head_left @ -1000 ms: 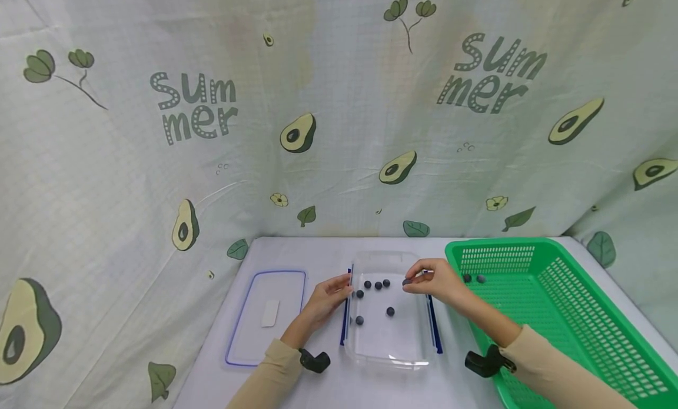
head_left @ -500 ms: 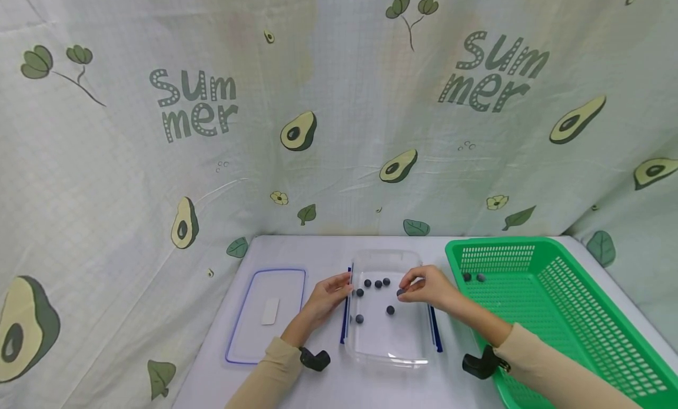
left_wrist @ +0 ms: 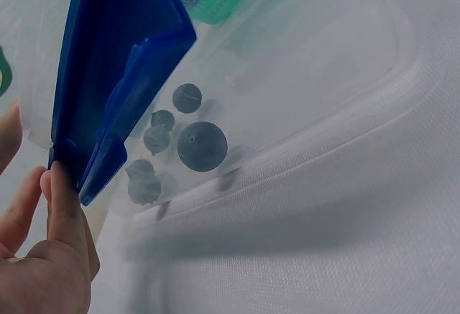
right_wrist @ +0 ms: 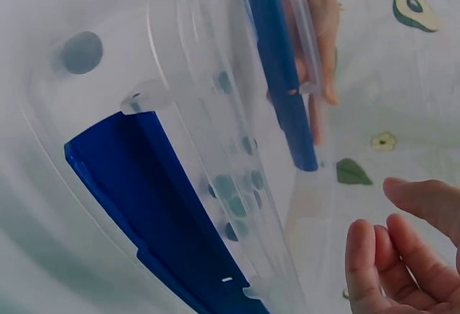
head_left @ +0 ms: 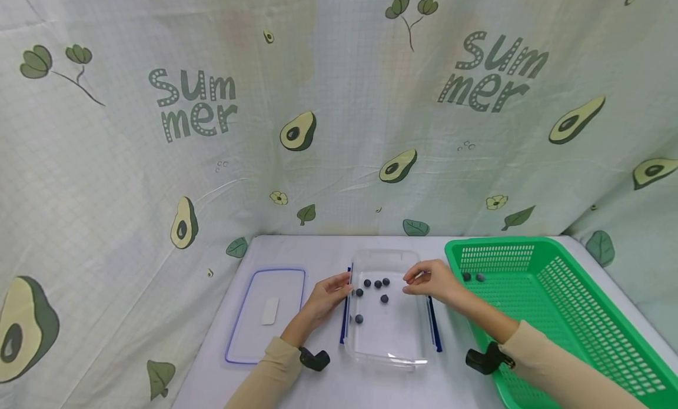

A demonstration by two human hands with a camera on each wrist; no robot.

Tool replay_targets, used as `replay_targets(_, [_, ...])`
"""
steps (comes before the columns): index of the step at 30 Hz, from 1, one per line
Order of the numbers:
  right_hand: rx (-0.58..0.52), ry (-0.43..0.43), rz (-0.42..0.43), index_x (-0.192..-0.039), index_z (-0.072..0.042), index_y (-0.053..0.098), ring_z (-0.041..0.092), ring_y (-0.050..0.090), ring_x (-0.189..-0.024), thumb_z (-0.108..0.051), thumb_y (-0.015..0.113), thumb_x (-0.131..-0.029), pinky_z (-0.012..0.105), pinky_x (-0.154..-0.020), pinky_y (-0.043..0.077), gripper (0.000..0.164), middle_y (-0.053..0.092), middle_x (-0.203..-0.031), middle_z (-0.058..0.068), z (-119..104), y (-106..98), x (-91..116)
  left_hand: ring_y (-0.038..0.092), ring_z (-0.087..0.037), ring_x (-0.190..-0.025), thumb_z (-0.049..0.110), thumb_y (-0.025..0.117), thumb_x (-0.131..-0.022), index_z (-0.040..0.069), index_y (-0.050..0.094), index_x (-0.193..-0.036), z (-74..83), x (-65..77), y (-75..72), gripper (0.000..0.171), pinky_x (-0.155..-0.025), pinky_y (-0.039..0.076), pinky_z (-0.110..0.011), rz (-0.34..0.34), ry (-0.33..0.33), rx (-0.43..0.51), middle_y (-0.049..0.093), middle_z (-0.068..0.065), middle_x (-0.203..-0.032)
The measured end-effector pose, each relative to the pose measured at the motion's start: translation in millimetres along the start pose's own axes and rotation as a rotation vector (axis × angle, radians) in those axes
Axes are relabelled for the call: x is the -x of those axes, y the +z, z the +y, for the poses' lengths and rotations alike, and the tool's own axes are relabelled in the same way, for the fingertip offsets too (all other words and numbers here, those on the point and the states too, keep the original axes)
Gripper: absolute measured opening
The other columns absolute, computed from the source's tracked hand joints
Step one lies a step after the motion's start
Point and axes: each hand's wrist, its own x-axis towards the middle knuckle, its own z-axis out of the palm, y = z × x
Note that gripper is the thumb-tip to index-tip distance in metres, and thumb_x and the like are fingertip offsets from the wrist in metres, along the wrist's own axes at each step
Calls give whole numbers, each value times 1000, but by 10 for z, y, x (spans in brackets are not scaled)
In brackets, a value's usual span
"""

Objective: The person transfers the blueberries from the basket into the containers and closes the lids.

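A clear plastic food container (head_left: 392, 344) with blue side latches (head_left: 434, 323) stands mid-table. Several dark blueberries (head_left: 384, 299) lie inside it, mostly toward the far left. My left hand (head_left: 324, 300) holds the container's left side near the rim; in the left wrist view its fingers (left_wrist: 66, 213) are at the blue latch. Over the container's right side is my right hand (head_left: 431, 279). Its thumb and fingertips (right_wrist: 359, 242) are apart in the right wrist view, with nothing between them.
A large green plastic basket (head_left: 561, 315) stands on the right, with two blueberries (head_left: 473, 277) near its far left corner. Left of the container lies a clear lid (head_left: 246, 321) with a blue edge and a small white rectangle (head_left: 270, 311). A printed curtain (head_left: 339, 103) hangs behind the table.
The blueberry that my right hand pinched has left its fingers, and that hand has drawn back slightly right. A blueberry shows at a new spot mid-container. My left hand has stayed put.
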Motion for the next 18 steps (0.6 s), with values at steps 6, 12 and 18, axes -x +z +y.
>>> replay_targets(6, [-41, 70, 36, -97, 3, 72, 18, 68, -80, -10, 81, -83, 33, -73, 58, 21, 72, -93, 10, -53, -167, 34, 58, -12, -113, 13, 69, -95, -7, 47, -142, -3, 8, -1, 55, -99, 48, -23, -3, -1, -14, 47, -28, -142])
replay_targets(12, [-53, 123, 84, -103, 2, 72, 17, 70, -86, -17, 81, -85, 36, -81, 57, 27, 72, -100, 11, -41, -358, 42, 59, -12, -111, 13, 69, -96, -6, 48, -142, 4, 19, -2, 54, -100, 48, -24, -1, -4, -16, 47, -28, -141])
replay_targets(18, [-59, 127, 125, -108, 5, 71, 16, 70, -89, -20, 80, -87, 40, -86, 55, 33, 73, -103, 12, -10, -557, 89, 60, -13, -112, 15, 71, -95, -5, 50, -142, -16, 15, -9, 55, -99, 49, -24, 0, 0, -27, 49, -26, -140])
